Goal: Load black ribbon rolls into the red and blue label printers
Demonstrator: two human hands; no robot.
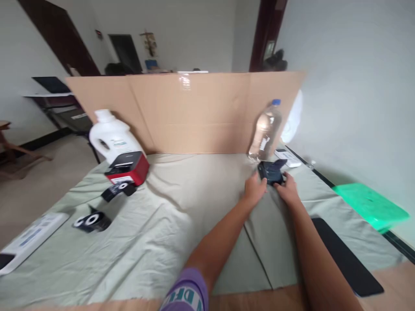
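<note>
A small black device with a raised flap rests at the right rear of the cloth, in front of the clear bottle. My left hand has its fingers on the device's left side. On its right side, my right hand grips the near corner with thumb and fingers. A thin dark cable runs along the cloth between my forearms. Behind the device stands the clear bottle with a blue cap, and a white box lies just beyond my right hand.
At the left are a white jug, a red and black box, two black objects with white rings and a long white box. A black slab lies at right, near a green item. Cardboard stands behind.
</note>
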